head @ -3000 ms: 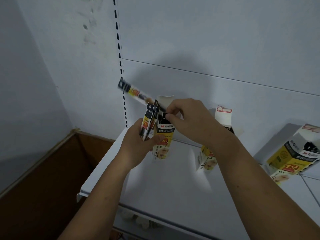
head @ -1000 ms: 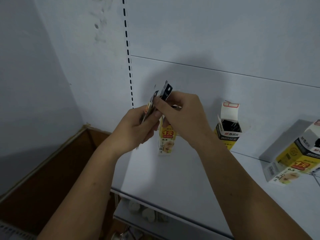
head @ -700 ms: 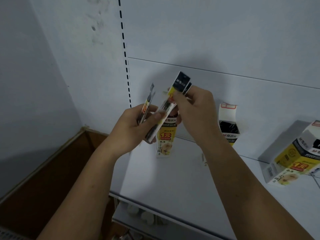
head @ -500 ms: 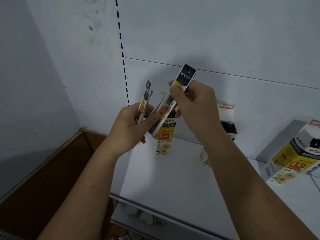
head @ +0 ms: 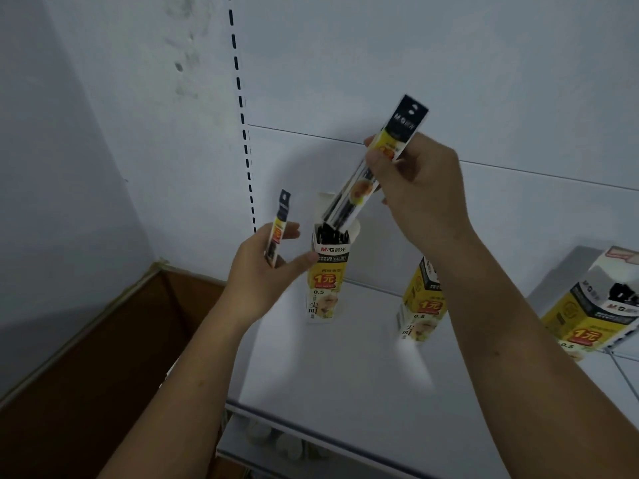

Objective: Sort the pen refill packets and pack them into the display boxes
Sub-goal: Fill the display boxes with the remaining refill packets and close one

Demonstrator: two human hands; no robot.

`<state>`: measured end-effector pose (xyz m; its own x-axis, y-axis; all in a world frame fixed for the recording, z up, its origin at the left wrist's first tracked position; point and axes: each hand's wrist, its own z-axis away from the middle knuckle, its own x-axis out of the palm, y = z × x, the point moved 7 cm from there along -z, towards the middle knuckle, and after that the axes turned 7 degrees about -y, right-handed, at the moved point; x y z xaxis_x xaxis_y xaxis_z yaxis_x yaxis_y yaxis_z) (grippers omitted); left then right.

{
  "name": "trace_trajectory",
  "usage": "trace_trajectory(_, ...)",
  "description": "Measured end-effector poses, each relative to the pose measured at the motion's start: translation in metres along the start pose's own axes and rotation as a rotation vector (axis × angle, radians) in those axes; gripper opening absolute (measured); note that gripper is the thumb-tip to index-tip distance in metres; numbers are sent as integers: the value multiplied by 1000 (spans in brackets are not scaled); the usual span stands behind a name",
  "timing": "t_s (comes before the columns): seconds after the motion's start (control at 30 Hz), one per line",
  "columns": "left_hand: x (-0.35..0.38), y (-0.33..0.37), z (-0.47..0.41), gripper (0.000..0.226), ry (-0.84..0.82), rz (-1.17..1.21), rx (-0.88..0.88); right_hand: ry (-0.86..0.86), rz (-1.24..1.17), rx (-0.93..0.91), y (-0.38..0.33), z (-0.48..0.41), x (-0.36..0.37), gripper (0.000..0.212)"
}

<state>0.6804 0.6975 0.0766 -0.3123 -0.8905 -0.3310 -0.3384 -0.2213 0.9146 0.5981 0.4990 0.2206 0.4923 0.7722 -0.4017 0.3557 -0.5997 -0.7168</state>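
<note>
A: On the far left, what to note?
B: Low down, a brown cardboard carton (head: 86, 375), just beside the white shelf (head: 345, 375). Higher, on the back wall, a slotted rail (head: 242, 115).
A: And the left hand (head: 259, 274)?
B: Raised over the left part of the shelf, fingers curled round a slim packet (head: 278, 229). Packet almost upright, black end on top. Thumb stretched toward the first display box (head: 326, 274), very near its side; touching or not, impossible to tell.
A: That box, where exactly?
B: Standing upright at the far side of the shelf, top flap open, dark packet ends visible inside.
A: To the right of it?
B: The right hand (head: 425, 195), higher, pinching a long packet (head: 356, 193) near its upper end. Packet tilted, black header up and to the right, lower end at the mouth of the first display box, perhaps slightly inside.
A: Further right?
B: A second display box (head: 418, 305), upright, partly hidden behind the right forearm. Then, near the right edge, a third display box (head: 594, 305), leaning, open, with dark packets inside.
</note>
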Motion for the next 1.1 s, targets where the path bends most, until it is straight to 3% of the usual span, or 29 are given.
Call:
trace_trajectory(0.07, 11, -3, -1, 57, -63, 4, 5, -40, 14, 10, 4, 1, 6, 11)
trace_trajectory(0.2, 26, -2, -2, 40, -118, 20, 32, -160, 74, 27, 14, 2, 20, 11)
trace_trajectory(0.47, 30, -8, -3, 34, -115, 47, 10, -281, 131, 45, 23, 4, 36, 10)
trace_trajectory(0.7, 30, -8, -2, 35, -132, 48, 18, -129, 68, -16, 6, -4, 9, 11)
trace_trajectory(0.83, 31, -9, -3, 35, -131, 41, 17, -268, 107, 22, 13, -5, 26, 10)
trace_trajectory(1.1, 29, -14, -4, 35, -125, 10, 3, -337, 134, 68, 25, -2, 35, 12)
